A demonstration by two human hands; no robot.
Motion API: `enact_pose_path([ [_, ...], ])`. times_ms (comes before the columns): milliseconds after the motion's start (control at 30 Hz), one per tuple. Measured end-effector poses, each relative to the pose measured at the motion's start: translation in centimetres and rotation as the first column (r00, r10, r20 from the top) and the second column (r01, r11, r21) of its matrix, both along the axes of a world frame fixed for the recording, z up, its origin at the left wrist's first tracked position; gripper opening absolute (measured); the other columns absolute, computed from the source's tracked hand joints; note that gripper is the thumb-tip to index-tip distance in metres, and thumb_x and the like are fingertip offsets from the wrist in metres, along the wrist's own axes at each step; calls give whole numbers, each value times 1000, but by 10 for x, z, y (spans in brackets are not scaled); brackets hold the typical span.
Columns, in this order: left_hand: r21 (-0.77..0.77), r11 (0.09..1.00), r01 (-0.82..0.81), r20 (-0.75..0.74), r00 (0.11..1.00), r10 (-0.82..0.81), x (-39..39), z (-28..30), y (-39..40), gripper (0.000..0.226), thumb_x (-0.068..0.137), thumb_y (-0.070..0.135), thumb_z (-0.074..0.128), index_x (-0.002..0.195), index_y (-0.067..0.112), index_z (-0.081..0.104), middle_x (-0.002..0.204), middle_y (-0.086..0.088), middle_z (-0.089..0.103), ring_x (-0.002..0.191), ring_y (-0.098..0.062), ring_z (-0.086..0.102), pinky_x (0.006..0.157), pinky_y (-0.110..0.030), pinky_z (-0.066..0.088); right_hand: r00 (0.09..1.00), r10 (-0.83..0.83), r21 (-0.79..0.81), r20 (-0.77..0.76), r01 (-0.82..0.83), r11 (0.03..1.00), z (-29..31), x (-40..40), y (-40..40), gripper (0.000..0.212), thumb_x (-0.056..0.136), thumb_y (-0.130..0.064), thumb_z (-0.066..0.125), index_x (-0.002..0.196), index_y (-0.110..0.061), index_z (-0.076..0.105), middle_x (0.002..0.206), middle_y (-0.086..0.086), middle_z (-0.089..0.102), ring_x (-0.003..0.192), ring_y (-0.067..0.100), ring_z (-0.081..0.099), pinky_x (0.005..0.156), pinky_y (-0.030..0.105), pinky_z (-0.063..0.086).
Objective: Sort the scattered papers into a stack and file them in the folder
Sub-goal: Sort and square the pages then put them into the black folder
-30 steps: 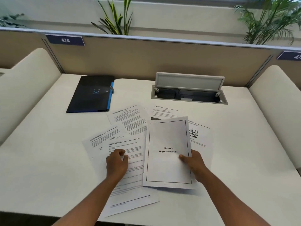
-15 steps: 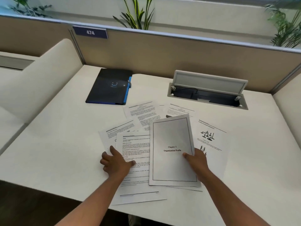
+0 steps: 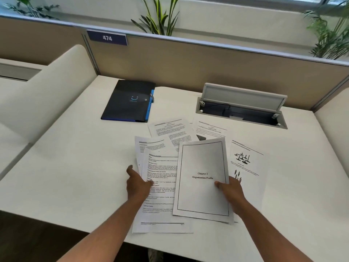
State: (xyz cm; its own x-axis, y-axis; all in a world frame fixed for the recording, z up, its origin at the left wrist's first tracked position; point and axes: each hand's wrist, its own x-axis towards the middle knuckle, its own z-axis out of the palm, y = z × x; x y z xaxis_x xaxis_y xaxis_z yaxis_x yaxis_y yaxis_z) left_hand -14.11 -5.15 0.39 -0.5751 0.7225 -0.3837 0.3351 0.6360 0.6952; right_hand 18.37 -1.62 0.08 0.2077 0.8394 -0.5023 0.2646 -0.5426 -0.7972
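Your left hand point(image 3: 138, 185) pinches the left edge of two overlapped text sheets point(image 3: 160, 178) near the desk's point(image 3: 75, 167) front edge; slide them rightward under the cover page point(image 3: 203, 178), which your right hand point(image 3: 229, 190) grips at its right edge. Square the edges before lifting. Each sheet's long axis runs front to back, headings pointing away. The folder point(image 3: 130, 101) lies closed toward the back-left, well apart.
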Motion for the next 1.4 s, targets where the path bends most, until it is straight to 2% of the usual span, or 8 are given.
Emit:
enact_pose_path([
  [133,-70,996,62,-22,998,-63,-5,2,6,53,76,25,84,113,9,49,115,-12,66,102,-34,64,87,-43,56,996,38,-25,-82,-40,999,1,-1,-3,25,91,-13,75,116,-14,73,107,5,79,98,26,75,93,47,60],
  [300,-80,988,129,0,992,-130,-7,0,11,31,84,26,76,108,9,64,109,-9,72,93,-28,67,83,-40,58,991,73,-31,-110,-77,997,1,-9,-7,33,93,-16,74,125,-13,70,113,5,77,101,26,74,94,46,59],
  [700,-61,971,233,11,973,-233,-5,1,13,32,89,31,70,116,15,64,113,-4,71,96,-24,68,84,-37,58,979,197,56,-45,-194,979,5,-39,-2,47,87,-6,75,130,-20,62,118,0,73,108,24,70,98,45,57],
  [900,-120,981,152,-166,971,-170,-3,2,10,50,86,44,67,125,15,55,128,-12,48,121,-35,44,96,-45,47,951,70,23,-302,-67,998,3,-29,-4,46,86,11,69,123,-16,67,107,2,80,100,26,76,79,32,59],
  [1067,69,997,-43,198,980,29,5,13,14,56,83,32,77,128,18,47,122,-7,57,110,-27,59,98,-42,49,877,-22,-30,-479,9,1000,-2,-5,-5,50,80,9,74,126,-6,65,117,15,77,107,33,75,78,34,62],
  [1200,-3,988,-153,720,686,109,11,23,21,31,87,6,73,116,2,62,106,-16,74,91,-33,73,78,-44,61,865,-13,-25,-501,1,1000,-1,5,-3,55,75,4,79,127,-7,64,119,16,76,110,35,73,89,42,59],
  [1267,-5,994,-108,752,655,75,13,22,21,24,88,1,70,112,1,67,101,-16,76,88,-33,74,70,-42,61,873,4,-18,-487,-15,1000,0,8,-2,53,78,6,77,128,-6,64,120,17,75,112,37,72,98,48,56],
  [1400,34,996,-83,658,752,40,17,12,25,26,89,2,70,115,2,68,103,-14,75,91,-33,73,84,-49,59,916,35,0,-400,-38,999,2,14,0,45,85,8,72,128,-7,66,116,16,77,110,39,72,100,56,55],
])
